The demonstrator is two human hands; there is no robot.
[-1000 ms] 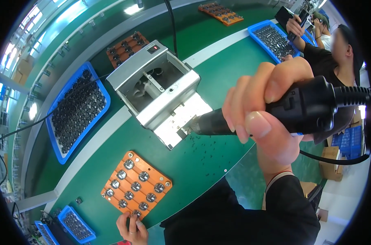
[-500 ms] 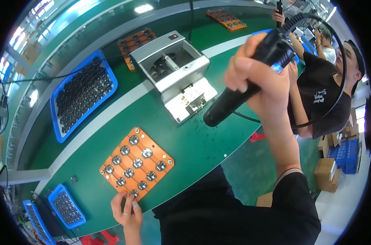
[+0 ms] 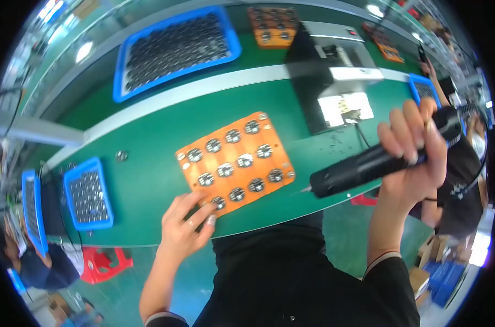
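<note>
An orange plate (image 3: 210,162) lies tilted on the green bench in front of me, with rows of round silver-and-black parts (image 3: 244,160) set in it. At its near left corner, my left hand (image 3: 183,228) rests with bent fingers apart, the fingertips touching the plate beside the corner part. My right hand (image 3: 414,155) is wrapped round a black electric screwdriver (image 3: 356,170), raised at the right of the plate. Its thin bit points left toward the plate's near right corner, apart from it. A cable runs from the tool's rear end.
A metal machine with a lit tray (image 3: 345,109) stands beyond the screwdriver, dark screws scattered near it. Blue bins of small parts (image 3: 116,82), (image 3: 110,212) sit far and left. More orange plates (image 3: 280,38) lie behind. A red stool (image 3: 103,264) stands left; co-workers are at both sides.
My view has turned to the right. The screwdriver has come down from its raised, steep hold to a flatter one, its bit nearer the plate. My left hand stays at the plate's corner.
</note>
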